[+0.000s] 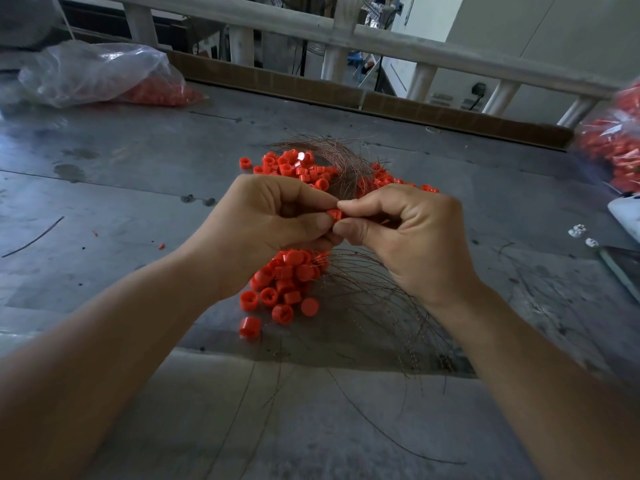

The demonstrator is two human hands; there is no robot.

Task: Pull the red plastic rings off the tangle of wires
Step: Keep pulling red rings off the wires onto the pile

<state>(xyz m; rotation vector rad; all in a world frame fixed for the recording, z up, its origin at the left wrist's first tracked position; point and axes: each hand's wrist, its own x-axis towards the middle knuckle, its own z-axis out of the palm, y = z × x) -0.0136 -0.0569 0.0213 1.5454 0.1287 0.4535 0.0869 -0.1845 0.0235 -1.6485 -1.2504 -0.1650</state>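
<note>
A tangle of thin copper-coloured wires (349, 299) lies on the grey metal table (138, 209), spreading from the middle toward the near edge. Several loose red plastic rings (284, 282) are piled under my hands, and more red rings (294, 166) lie beyond them. My left hand (266, 220) and my right hand (408, 233) meet above the pile. Both pinch one small red ring (334, 214) between thumb and forefinger. What passes through that ring is hidden by my fingers.
A clear plastic bag (104, 74) with red rings lies at the far left. Another bag of red parts (613, 143) sits at the right edge, with small white pieces (577, 231) near it. A railing (346, 32) runs behind the table. A stray wire (34, 239) lies at the left.
</note>
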